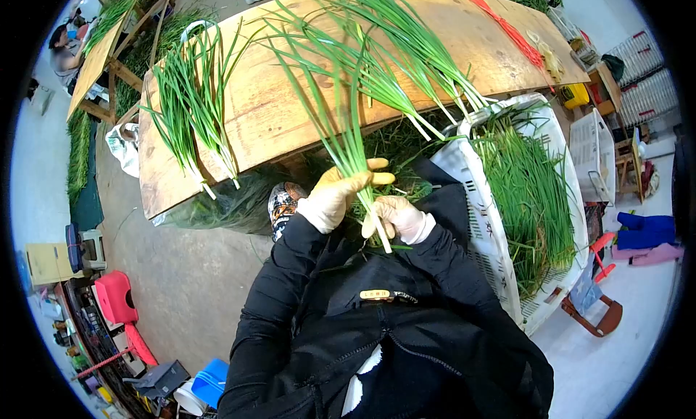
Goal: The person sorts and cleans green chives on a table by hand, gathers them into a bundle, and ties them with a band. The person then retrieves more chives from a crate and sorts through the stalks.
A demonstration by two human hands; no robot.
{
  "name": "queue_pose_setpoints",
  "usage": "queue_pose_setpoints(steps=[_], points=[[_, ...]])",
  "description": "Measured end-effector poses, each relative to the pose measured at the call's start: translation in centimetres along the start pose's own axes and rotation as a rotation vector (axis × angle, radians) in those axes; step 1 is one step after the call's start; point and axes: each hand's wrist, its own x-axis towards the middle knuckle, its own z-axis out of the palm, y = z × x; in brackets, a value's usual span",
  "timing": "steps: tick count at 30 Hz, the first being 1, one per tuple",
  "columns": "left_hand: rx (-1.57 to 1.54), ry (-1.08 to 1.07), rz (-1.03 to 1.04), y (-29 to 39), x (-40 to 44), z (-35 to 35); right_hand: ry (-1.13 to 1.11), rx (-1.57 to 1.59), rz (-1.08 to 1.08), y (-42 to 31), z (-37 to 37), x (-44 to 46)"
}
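Note:
My left hand, in a pale yellow glove, is closed round a bunch of Chinese chives, with a finger and thumb pointing right. The long green leaves fan up over the wooden table, and the white root ends point down towards my lap. At those ends my gloved right hand has its fingers closed; what they pinch is partly hidden. On the table lie sorted chives at left and several more bunches at the back and right, white ends towards me.
A white plastic crate full of chives stands close on my right. Red ties and a pale glove lie at the table's right end. A pink stool is at left. Another person sits far left.

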Motion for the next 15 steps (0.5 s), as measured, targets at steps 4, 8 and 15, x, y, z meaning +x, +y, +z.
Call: queue_pose_setpoints(steps=[4, 8, 15], points=[[0.031, 0.215, 0.075, -0.6, 0.9, -1.6, 0.223, -0.955, -0.071, -2.7, 2.7, -2.2], [0.042, 0.272, 0.098, 0.9, 0.4, -2.6, -0.208, -0.384, -0.122, -4.6, 1.8, -6.7], [0.343, 0.603, 0.511, 8.2, -1.4, -4.0, 0.592, -1.317, 0.263, -5.9, -5.7, -7.9]])
